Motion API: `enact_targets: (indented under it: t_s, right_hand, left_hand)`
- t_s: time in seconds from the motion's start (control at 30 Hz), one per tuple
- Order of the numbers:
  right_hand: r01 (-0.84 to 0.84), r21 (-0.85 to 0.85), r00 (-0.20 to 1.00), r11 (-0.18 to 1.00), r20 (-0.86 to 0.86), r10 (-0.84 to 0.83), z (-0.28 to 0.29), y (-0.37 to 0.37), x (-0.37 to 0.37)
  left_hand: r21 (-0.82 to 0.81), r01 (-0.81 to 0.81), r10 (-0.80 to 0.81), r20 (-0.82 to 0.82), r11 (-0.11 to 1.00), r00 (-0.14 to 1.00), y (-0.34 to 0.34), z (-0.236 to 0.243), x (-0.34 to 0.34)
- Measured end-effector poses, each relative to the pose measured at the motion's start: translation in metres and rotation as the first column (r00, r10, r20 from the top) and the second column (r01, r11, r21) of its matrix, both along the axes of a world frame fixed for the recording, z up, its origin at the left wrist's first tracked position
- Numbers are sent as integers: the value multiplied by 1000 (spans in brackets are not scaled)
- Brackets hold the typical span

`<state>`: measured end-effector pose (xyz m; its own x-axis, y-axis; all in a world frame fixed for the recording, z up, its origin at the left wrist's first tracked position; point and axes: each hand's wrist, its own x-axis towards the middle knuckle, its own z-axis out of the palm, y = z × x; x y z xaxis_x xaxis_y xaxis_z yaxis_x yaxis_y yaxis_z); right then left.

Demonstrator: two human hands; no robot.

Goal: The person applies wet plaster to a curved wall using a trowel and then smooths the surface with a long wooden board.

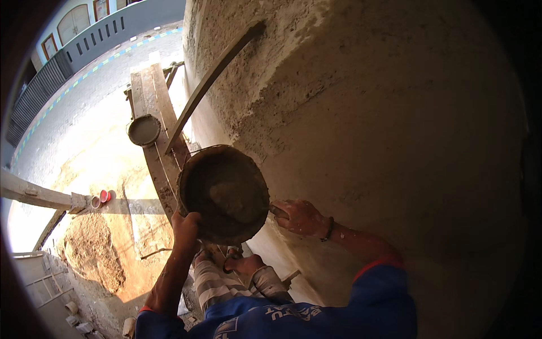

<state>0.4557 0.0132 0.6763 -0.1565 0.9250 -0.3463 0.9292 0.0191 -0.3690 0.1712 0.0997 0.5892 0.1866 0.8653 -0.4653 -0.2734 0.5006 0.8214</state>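
Note:
A wide, mortar-crusted bucket (pixel 186 186) is tilted toward me, with wet grey mortar (pixel 231 198) inside. My left hand (pixel 186 229) is closed on its near left rim. At the bucket's right edge, my right hand (pixel 302 219) is wrapped round the short handle of what looks like a trowel (pixel 278 211); its blade is hard to make out in the dark. Both forearms are bare, and splashes of mortar spot the right one. To the right rises a wall (pixel 361 141), rough at its upper left and smoother farther down.
Scaffold planks (pixel 155 96) run away from me, carrying a smaller bucket (pixel 144 130) of grey liquid. A slanting wooden pole (pixel 217 73) leans across to the wall. Down on the ground lie a sand heap (pixel 93 248) and a red container (pixel 105 196). A beam (pixel 36 190) juts in from the left.

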Motion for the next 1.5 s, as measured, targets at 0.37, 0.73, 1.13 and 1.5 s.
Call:
enact_targets:
  t_s: [0.37, 0.73, 1.13, 1.5]
  right_hand:
    - [-99, 278, 991, 956, -64, 121, 265, 24, -19]
    - [482, 818, 747, 314, -197, -635, 365, 27, 126]
    - [-245, 182, 818, 952, 567, 103, 125, -12, -1]
    - [-11, 110, 997, 994, -75, 19, 57, -38, -16]
  left_hand:
    - [23, -51, 51, 9, 998, 999, -10, 18, -7]
    - [-31, -25, 23, -59, 999, 998, -13, 20, -34]
    - [-39, 41, -46, -141, 998, 989, -23, 64, 3]
    - [-51, 56, -62, -124, 997, 990, -27, 99, 4]
